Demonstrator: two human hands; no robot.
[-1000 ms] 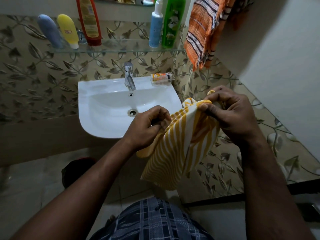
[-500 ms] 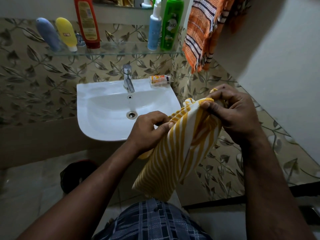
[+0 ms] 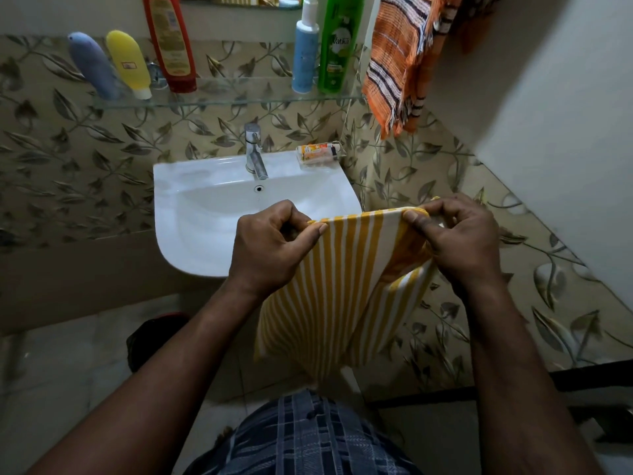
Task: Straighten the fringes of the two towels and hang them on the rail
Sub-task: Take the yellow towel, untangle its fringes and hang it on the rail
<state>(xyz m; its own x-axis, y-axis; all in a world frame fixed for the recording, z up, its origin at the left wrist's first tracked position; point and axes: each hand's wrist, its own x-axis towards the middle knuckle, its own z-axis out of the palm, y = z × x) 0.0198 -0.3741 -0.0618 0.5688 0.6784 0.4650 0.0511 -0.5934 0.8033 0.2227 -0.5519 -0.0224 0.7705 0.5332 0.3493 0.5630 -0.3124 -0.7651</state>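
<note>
1. At 11 o'clock in the view, a clear glass shelf (image 3: 222, 97) on the leaf-patterned wall carries a grey-blue tube (image 3: 92, 65), a yellow tube (image 3: 128, 63) and a tall red bottle (image 3: 169, 42). Further right on it stand a blue and white spray bottle (image 3: 306, 53) and a green bottle (image 3: 339, 42).
2. Below the shelf is a white ceramic sink (image 3: 205, 214) with a chrome tap (image 3: 255, 152) at its 12 o'clock. A small orange packet (image 3: 318, 154) lies on the rim at 3 o'clock from the tap.
3. The left hand (image 3: 270, 248) is at 6 o'clock from the tap. Its fingers and thumb pinch the left top corner of the yellow and white striped towel (image 3: 342, 286).
4. This towel hangs between the two hands in front of the sink, with its top edge stretched almost level and the stripes running down.
5. The right hand (image 3: 459, 238), at 3 o'clock from the left hand, has curled fingers that pinch the right top corner. Some cloth is bunched under it.
6. At 1 o'clock in the view, an orange towel with dark and white stripes (image 3: 397, 60) hangs beside the white wall, fringe downward.
</note>
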